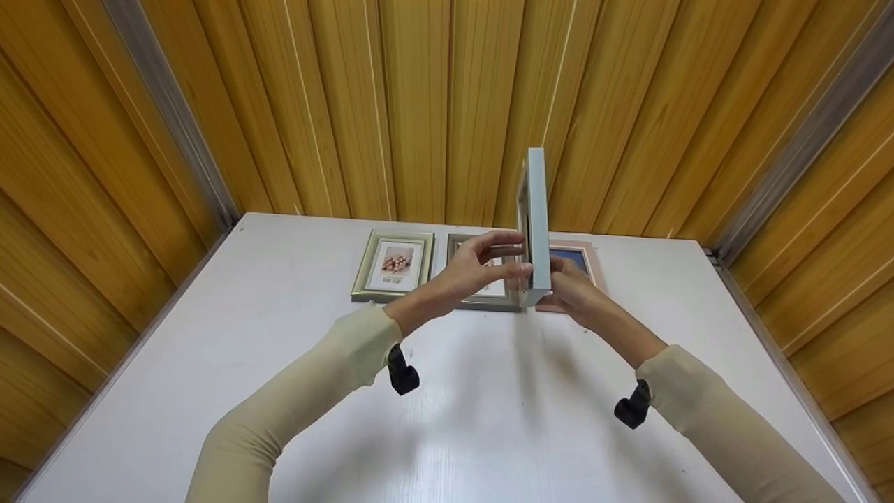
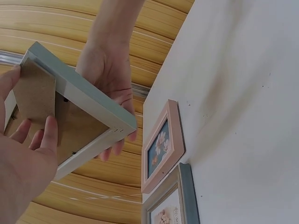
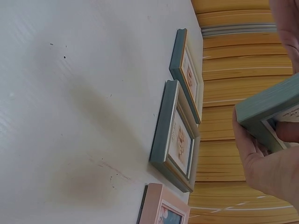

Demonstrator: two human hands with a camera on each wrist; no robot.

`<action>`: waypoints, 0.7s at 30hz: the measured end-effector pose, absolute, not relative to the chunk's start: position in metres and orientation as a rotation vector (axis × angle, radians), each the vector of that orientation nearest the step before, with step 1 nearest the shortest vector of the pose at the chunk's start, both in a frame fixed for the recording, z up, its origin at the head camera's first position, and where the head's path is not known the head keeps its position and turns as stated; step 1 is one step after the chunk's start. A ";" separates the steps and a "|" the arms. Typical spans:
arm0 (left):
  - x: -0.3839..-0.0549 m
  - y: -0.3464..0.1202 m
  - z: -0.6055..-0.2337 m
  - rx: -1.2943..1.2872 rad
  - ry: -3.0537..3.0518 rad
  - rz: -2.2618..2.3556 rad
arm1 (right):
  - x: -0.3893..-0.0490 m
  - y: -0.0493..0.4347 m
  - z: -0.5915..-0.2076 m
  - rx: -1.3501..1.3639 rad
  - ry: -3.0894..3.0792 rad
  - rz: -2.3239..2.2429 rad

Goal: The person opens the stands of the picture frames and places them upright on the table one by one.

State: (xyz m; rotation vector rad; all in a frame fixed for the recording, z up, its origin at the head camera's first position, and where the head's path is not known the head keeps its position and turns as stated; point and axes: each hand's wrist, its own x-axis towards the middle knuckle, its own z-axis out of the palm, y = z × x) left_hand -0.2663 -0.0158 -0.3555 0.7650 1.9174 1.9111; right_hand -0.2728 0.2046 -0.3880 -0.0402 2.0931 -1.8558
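A pale blue-green picture frame (image 1: 538, 216) stands on edge in the air above the table, side-on in the head view. My right hand (image 1: 578, 292) holds it by the lower part; in the right wrist view the thumb (image 3: 287, 131) lies over the picture side. On its back, the left wrist view shows a brown backing board with a stand flap (image 2: 33, 88). My left hand (image 1: 466, 271) pinches that flap, fingertips (image 2: 49, 133) at one edge and thumb near the other. Part of the frame lies outside the right wrist view.
On the white table (image 1: 279, 363), a gold-green picture frame (image 1: 360, 279), a grey-brown picture frame (image 1: 482, 305) and a pink picture frame (image 1: 595, 262) lie in a row at the back. Behind them rises a yellow wood-patterned wall (image 1: 412, 105).
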 end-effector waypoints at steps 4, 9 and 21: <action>-0.267 -0.019 -0.355 0.765 1.939 1.897 | -0.273 0.206 -0.390 -0.047 2.091 -1.839; -0.267 -0.021 -0.352 0.753 1.996 1.895 | -0.273 0.206 -0.393 -0.066 2.104 -1.850; -0.275 -0.033 -0.354 0.780 2.074 1.896 | -0.272 0.205 -0.397 -0.127 2.082 -1.855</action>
